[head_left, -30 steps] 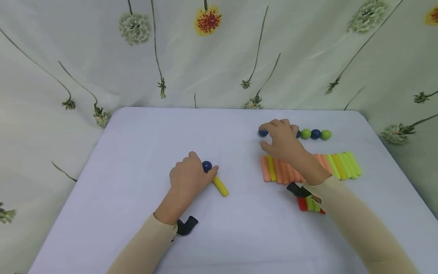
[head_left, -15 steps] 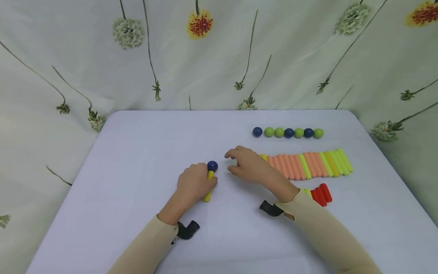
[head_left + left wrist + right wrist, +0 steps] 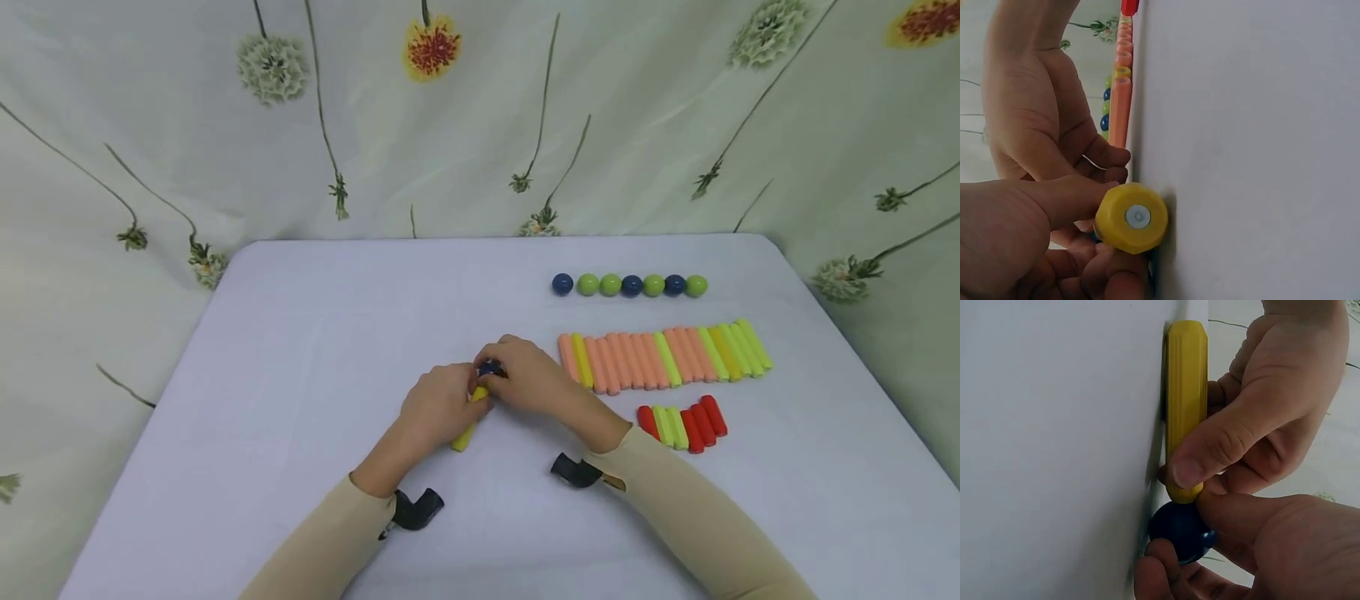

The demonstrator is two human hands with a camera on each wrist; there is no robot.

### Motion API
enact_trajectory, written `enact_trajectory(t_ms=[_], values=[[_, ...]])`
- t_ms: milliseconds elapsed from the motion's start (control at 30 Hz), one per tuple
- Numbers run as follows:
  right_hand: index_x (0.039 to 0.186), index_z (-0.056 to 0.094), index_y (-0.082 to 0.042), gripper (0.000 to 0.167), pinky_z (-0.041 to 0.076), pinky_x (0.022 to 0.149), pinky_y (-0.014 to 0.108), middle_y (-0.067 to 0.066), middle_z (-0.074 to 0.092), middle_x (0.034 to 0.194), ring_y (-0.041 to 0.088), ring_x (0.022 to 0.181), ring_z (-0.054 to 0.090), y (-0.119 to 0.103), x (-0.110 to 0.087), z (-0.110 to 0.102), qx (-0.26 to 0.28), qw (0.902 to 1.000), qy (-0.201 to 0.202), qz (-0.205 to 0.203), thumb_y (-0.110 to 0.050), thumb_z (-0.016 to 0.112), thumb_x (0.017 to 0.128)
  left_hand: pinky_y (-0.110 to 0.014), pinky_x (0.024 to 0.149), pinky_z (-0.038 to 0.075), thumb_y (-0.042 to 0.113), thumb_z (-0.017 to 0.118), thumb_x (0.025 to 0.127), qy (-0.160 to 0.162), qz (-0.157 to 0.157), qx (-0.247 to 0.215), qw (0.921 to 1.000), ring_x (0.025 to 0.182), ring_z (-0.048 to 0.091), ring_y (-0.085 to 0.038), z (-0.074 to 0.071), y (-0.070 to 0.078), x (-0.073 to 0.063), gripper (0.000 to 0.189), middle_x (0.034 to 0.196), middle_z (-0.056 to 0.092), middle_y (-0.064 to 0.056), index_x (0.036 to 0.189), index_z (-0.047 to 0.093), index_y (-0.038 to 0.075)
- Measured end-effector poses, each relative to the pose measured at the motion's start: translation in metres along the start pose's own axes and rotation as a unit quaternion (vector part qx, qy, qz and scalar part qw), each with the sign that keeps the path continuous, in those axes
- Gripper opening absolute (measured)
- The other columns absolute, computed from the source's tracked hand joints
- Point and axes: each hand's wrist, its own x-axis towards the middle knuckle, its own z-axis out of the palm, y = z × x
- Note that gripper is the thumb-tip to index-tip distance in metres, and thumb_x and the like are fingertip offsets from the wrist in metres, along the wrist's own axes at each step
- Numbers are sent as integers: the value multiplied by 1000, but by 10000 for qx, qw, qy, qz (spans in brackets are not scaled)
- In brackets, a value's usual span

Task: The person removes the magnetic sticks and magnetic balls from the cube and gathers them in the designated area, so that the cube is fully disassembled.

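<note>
Between thumb and fingers, my left hand [image 3: 438, 406] pinches a yellow magnetic rod [image 3: 1186, 381]. In the left wrist view, its end face toward the camera has a round grey metal disc. At the rod's other end sits a dark blue ball [image 3: 1179, 528], meeting the tip in the right wrist view. My right hand [image 3: 525, 379] holds this ball with thumb and fingertips, partly covering it. Both hands are together low over the white table [image 3: 337, 317], fingers side by side.
Behind and to the right runs a line of blue and green balls [image 3: 632, 286]. Nearer lies a long row of orange, yellow and lime rods [image 3: 637, 360], then a shorter group of red and lime rods [image 3: 682, 423]. A flowered cloth [image 3: 480, 117] hangs behind the table.
My right hand has come from the ball line leftward and nearer, and now grips the blue ball at the rod. The yellow rod has turned in my left hand, which has shifted slightly right.
</note>
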Motion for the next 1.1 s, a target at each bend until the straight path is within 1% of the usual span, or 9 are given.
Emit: enact_trajectory(t_ms=[167, 300, 400, 500, 600, 700, 833, 967, 1100], values=[[115, 67, -14, 26, 48, 81, 33, 3, 55, 105, 17, 89, 55, 5, -4, -8, -433, 9990, -12, 68, -11, 70, 89, -24, 43, 36, 25, 72, 89, 40, -260, 34, 9996, 47, 49, -13, -5, 2, 1, 23, 61, 54, -1, 86, 59, 6], [119, 65, -10, 31, 47, 84, 33, 5, 56, 108, 17, 93, 54, 15, -9, -21, -193, 9998, -43, 42, -11, 69, 88, -25, 44, 38, 25, 71, 89, 64, -340, -55, 9994, 49, 50, -14, -7, 3, 1, 24, 63, 55, -3, 88, 60, 4], [119, 65, -9, 32, 49, 75, 33, 5, 57, 107, 19, 87, 54, 29, -13, -40, 98, 9997, 135, 202, -12, 67, 87, -25, 45, 39, 22, 69, 89, 64, -352, -137, 9993, 50, 50, -14, -7, 2, 2, 22, 64, 55, -4, 89, 59, 2], [123, 64, -9, 36, 48, 67, 33, 5, 58, 105, 21, 81, 53, 49, -17, -63, 303, 9978, 346, 478, -14, 67, 87, -26, 45, 41, 16, 66, 86, 21, -366, -263, 9990, 49, 51, -15, -6, 1, 3, 18, 65, 55, -5, 92, 60, 0], [127, 60, -7, 40, 48, 69, 35, 6, 61, 107, 23, 84, 54, 72, -22, -88, 409, 9935, 640, 844, -15, 66, 89, -27, 47, 43, 11, 64, 83, -65, -392, -371, 9985, 51, 53, -16, -6, 0, 3, 17, 69, 57, -5, 95, 60, 0], [129, 57, -6, 42, 49, 72, 37, 10, 60, 110, 26, 89, 55, 96, -27, -111, 418, 9837, 1011, 1427, -17, 65, 90, -28, 50, 45, 9, 64, 81, -106, -383, -393, 9984, 56, 54, -17, -6, -1, 4, 20, 74, 58, -6, 97, 60, 0], [131, 54, -5, 42, 48, 73, 41, 18, 57, 115, 32, 95, 53, 132, -37, -141, 243, 9645, 1518, 2147, -20, 62, 93, -28, 54, 45, 10, 66, 82, -77, -349, -364, 9987, 61, 54, -17, -7, -2, 3, 21, 80, 60, -5, 99, 62, 0], [136, 51, -4, 46, 48, 80, 50, 24, 51, 126, 40, 106, 50, 169, -50, -167, 209, 9462, 1887, 2620, -24, 59, 96, -28, 57, 47, 12, 69, 84, -93, -301, -382, 9988, 64, 54, -17, -7, -1, 1, 21, 82, 61, -4, 100, 63, 1], [140, 46, 1, 50, 45, 87, 59, 31, 44, 132, 47, 113, 44, 205, -64, -184, 201, 9320, 2001, 3016, -25, 56, 98, -28, 59, 49, 13, 73, 84, -67, -143, -371, 9992, 66, 55, -15, -6, -1, 1, 22, 83, 61, -3, 100, 65, 1]])
